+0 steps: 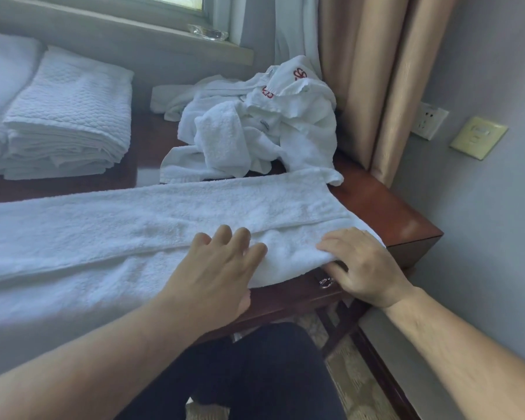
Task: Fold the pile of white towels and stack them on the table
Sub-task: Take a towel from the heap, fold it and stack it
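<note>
The long towel [134, 225] runs off the frame at 9 o'clock, its far end unseen. The right hand [365, 265] has its thumb tucked under the towel's corner, out of sight. The folded stack [70, 116] at 10 o'clock is cut by the left edge. Red marks on the crumpled pile [255, 125] at 12 o'clock are too small to read. The table [385, 207] lies mostly covered.

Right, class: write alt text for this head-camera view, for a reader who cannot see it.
Two bare hands work a long white towel laid lengthwise on a dark wooden table: the left hand rests flat on it, the right hand grips its end. Behind lie an unfolded towel pile and folded stacks.
</note>
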A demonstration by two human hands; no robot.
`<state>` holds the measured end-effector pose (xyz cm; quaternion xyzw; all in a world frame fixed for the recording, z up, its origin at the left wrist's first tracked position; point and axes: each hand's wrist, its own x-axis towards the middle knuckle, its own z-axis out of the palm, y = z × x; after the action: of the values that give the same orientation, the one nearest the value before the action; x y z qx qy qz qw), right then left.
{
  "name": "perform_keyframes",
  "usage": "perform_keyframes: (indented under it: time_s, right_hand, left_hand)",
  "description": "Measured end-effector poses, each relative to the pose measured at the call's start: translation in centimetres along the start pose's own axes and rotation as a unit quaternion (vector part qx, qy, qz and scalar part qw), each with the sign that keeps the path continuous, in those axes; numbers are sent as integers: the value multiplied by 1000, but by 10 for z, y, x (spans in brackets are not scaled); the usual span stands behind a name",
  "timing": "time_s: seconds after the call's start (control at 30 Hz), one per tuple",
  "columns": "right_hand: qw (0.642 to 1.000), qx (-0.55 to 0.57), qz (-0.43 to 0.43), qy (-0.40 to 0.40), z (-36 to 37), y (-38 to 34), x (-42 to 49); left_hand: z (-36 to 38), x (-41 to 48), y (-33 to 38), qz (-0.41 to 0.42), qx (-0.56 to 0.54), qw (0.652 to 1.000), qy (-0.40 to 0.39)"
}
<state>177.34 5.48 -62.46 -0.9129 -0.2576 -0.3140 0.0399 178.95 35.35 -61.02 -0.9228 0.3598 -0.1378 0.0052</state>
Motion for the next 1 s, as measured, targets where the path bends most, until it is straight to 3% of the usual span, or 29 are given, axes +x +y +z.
perform_keyframes:
  time_s: [0.13,0.23,0.33,0.53,0.67,0.83,0.93,1.0]
  right_hand:
    - [998,-43,44,26,-6,7,7]
    - [987,-99,118,38,-8,16,15]
    - [975,-86,197,62,-10,25,27]
    - [963,-22,262,64,-17,45,58]
    - [948,6,318,-22,-11,62,87]
    - [935,-50,329,-125,0,73,124]
    - [910,-177,330,-181,12,69,137]
    - [904,-245,317,-147,18,56,140]
  left_hand:
    - [-11,11,-7,-47,-125,991,-23]
    - [-19,24,-21,-84,-217,972,-37]
    - [-24,37,-32,-137,-264,954,-32]
    - [-42,54,-51,-97,-96,991,4]
    - [-53,72,-75,-108,-60,992,7]
    - [-49,89,-108,-123,-7,991,-50]
    - [-39,94,-119,-133,5,987,-86]
    - [-30,94,-122,-136,-5,986,-96]
